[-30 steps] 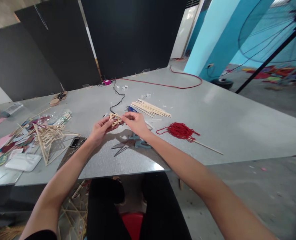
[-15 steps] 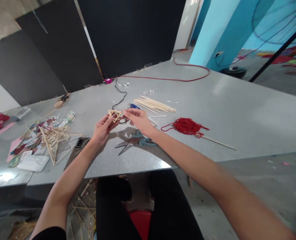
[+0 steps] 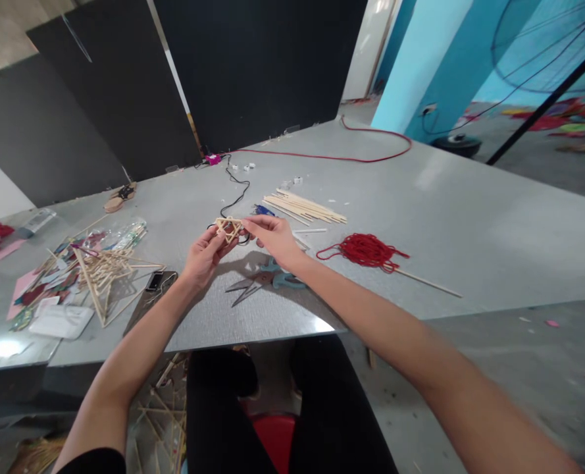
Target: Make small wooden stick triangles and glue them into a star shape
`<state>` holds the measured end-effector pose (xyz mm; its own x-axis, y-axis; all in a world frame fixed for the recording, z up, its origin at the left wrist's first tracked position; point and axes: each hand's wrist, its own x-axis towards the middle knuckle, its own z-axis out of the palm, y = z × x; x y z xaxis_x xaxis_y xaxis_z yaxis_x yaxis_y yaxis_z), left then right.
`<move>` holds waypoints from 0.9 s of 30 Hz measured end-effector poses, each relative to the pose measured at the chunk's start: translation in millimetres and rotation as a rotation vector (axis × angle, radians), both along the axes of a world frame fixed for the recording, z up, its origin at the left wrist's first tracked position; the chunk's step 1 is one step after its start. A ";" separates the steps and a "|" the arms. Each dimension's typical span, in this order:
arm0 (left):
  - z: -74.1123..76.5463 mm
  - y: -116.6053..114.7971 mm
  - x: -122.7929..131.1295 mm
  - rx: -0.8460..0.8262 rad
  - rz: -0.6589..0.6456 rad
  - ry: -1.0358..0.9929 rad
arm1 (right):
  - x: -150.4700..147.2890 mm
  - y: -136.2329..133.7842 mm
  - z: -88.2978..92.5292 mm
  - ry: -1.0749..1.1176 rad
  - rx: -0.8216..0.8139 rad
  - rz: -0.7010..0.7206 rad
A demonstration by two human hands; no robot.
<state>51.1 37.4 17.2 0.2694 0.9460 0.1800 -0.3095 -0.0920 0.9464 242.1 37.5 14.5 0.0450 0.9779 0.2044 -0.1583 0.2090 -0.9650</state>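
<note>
A small star-shaped frame of pale wooden sticks (image 3: 229,228) is held up over the table. My left hand (image 3: 204,255) grips it from the lower left, thumb in front and fingers behind. At its right corner, my right hand (image 3: 271,236) has thumb and forefinger pinched together; whether a small piece is between them is hidden. Under the hands lie scissors with blue-green handles (image 3: 287,282), blades open and pointing left. Behind my right hand are a blue item (image 3: 264,210) and a bundle of thin wooden sticks (image 3: 306,207).
A tangle of red yarn (image 3: 368,250) with a stick lies right of the scissors. Larger stick frames (image 3: 95,283), scraps and a white packet (image 3: 61,320) crowd the left. A dark phone-like device (image 3: 154,281) lies near my left forearm. A black cable (image 3: 243,191) runs behind the hands.
The view has shifted slightly. The star frame looks a little turned in my left hand, and my right fingers stay at its right corner. The things on the table have not moved.
</note>
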 end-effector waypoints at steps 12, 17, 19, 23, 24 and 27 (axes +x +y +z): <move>0.8 -3.0 -0.5 -0.003 -0.099 0.068 | -2.0 8.5 -8.5 0.004 0.055 -0.066; 2.3 -3.1 -2.8 0.030 -0.089 0.141 | 1.4 7.7 -7.1 -0.065 0.147 -0.078; 2.1 -3.3 -3.1 0.037 -0.074 0.156 | 2.1 6.8 -7.0 -0.107 0.180 -0.089; -0.9 -2.5 -2.6 0.055 -0.055 0.160 | 2.1 6.0 -8.0 -0.152 0.221 -0.109; -1.9 -2.0 -2.5 0.061 -0.050 0.167 | 2.0 6.1 -8.3 -0.158 0.227 -0.113; -4.8 -0.3 -2.8 0.084 -0.046 0.201 | 2.3 6.3 -8.4 -0.181 0.236 -0.118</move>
<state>48.3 37.1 12.4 0.3506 0.9158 0.1961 -0.1212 -0.1632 0.9791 244.4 43.8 6.1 0.0977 0.8926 0.4402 0.0507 0.4373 -0.8979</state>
